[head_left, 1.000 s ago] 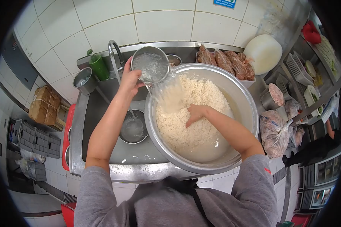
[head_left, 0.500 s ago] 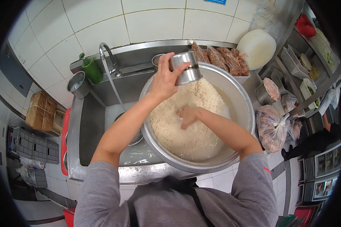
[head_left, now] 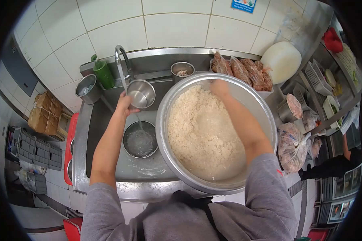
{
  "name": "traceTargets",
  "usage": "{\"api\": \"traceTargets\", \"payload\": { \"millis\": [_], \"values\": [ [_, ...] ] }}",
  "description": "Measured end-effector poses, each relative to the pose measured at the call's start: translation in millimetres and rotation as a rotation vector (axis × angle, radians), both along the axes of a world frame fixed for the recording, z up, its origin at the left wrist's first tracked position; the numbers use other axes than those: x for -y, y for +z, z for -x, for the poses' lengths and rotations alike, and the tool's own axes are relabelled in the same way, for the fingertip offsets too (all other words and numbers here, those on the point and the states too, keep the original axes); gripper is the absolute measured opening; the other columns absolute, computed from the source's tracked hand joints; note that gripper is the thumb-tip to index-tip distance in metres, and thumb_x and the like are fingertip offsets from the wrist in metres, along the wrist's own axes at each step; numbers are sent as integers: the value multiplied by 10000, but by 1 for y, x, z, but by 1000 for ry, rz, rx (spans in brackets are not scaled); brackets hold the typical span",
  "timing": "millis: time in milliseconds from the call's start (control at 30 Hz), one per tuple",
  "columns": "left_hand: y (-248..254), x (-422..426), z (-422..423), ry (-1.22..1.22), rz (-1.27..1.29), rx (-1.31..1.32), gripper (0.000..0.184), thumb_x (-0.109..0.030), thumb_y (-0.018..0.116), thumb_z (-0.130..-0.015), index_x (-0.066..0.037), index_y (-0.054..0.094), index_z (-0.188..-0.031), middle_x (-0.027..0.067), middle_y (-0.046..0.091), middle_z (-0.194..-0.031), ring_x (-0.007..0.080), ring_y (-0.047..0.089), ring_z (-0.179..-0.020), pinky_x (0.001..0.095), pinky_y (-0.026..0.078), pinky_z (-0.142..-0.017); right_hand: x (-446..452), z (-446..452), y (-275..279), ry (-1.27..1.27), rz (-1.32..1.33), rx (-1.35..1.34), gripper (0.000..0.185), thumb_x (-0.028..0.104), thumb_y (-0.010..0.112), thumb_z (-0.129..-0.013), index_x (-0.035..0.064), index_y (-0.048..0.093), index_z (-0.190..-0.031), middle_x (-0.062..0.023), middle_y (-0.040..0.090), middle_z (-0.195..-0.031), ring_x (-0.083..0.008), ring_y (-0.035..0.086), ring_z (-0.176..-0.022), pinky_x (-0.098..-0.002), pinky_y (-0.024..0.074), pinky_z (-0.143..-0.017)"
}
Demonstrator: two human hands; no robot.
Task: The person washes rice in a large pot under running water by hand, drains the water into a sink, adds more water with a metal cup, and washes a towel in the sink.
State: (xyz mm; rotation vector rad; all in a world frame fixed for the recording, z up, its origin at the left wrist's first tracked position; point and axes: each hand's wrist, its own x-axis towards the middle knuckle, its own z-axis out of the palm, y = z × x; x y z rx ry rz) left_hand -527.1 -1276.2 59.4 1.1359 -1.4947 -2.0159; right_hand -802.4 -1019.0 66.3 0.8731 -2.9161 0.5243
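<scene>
My left hand [head_left: 125,104] grips a small steel cup [head_left: 142,94] by its rim, beside the stream from the tap [head_left: 122,56]. The cup is tilted with its mouth toward me, and its inside shows bare metal. Under it, a round metal bowl [head_left: 140,140] in the sink holds cloudy water, and water runs into it. My right hand [head_left: 220,89] is at the far inner side of a large aluminium basin [head_left: 169,158], blurred, its fingers not clear. Wet white rice [head_left: 201,132] fills much of the basin, with milky water around it.
Behind the basin stand bags of brown meat [head_left: 241,72] and a white round-cornered slab [head_left: 283,60]. A green bottle [head_left: 103,74], a steel container [head_left: 87,89] and a small pot [head_left: 182,71] line the sink's back. A tied plastic bag [head_left: 292,146] sits right; another person's dark-clothed leg [head_left: 326,166] shows beyond.
My left hand has carried the cup from above the rice leftward to the tap. My right hand has moved from the middle of the rice to the basin's far side. The view has shifted slightly.
</scene>
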Motion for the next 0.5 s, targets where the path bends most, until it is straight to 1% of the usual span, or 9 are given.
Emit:
{"api": "traceTargets", "payload": {
  "millis": [33, 67, 100, 167, 233, 300, 400, 467, 500],
  "values": [
    [-5, 3, -5, 7, 2, -2, 621, -33, 413, -703, -163, 206, -1274, 150, 373, -1201, 366, 478, -983, 509, 499, -587, 26, -15, -3, 125, -52, -80, 227, 190, 496, -686, 21, 630, -758, -169, 609, -780, -274, 599, -759, -375, 472, -673],
    [-10, 7, -9, 36, -36, 4, 614, -32, 411, -702, -162, 211, -1269, 150, 372, -1196, 364, 481, -979, 507, 503, -589, 41, -62, 28, 303, -273, -23, 230, 190, 498, -697, 14, 624, -775, -175, 607, -789, -280, 597, -759, -368, 471, -686],
    [-14, 10, -11, 63, -77, 11, 607, -32, 409, -702, -161, 216, -1263, 151, 372, -1191, 362, 484, -975, 505, 507, -591, 53, -92, 22, 360, -239, -115, 206, 142, 484, -708, 1, 616, -781, -188, 596, -821, -281, 588, -772, -365, 470, -686],
    [-25, 25, -12, 44, -106, 12, 626, -28, 426, -698, -163, 191, -1262, 151, 377, -1178, 359, 491, -963, 508, 506, -609, 50, -133, 6, 655, -148, -209, 187, 120, 470, -701, 0, 613, -712, -165, 601, -754, -269, 590, -710, -366, 474, -647],
    [-35, 38, -9, 90, -152, -11, 672, -23, 441, -691, -165, 139, -1274, 157, 389, -1158, 357, 498, -947, 503, 508, -611, 31, -161, -14, 864, -256, -291, 172, 94, 473, -696, -25, 598, -697, -172, 582, -775, -292, 562, -767, -371, 479, -639],
    [-48, 46, -4, 113, -189, -46, 716, -11, 453, -684, -178, 91, -1279, 164, 386, -1152, 354, 498, -942, 511, 503, -620, 3, -182, -18, 947, -339, -243, 181, 79, 473, -695, -47, 581, -767, -182, 547, -855, -331, 519, -830, -387, 480, -634],
    [-62, 51, -3, 147, -366, -138, 611, -20, 428, -682, -100, 208, -1247, 174, 412, -1123, 367, 494, -937, 509, 491, -680, -41, -186, -23, 940, -382, -74, 305, 162, 521, -704, 22, 555, -972, -187, 475, -1027, -372, 483, -873, -388, 472, -679],
    [-54, 32, -3, 213, -432, -234, 417, -45, 429, -597, 49, 436, -1003, 184, 477, -946, 368, 518, -811, 471, 502, -721, -65, -175, -18, 886, -541, 6, 414, 237, 588, -684, 91, 528, -1067, -182, 443, -1095, -383, 480, -892, -405, 456, -727],
    [-57, 30, -3, 226, -436, -229, 417, -45, 429, -597, 49, 436, -1003, 184, 477, -946, 368, 518, -811, 471, 502, -721, -75, -166, -21, 857, -636, 5, 472, 274, 623, -668, 124, 512, -1102, -181, 432, -1116, -380, 482, -914, -415, 446, -752]
  ]
}}
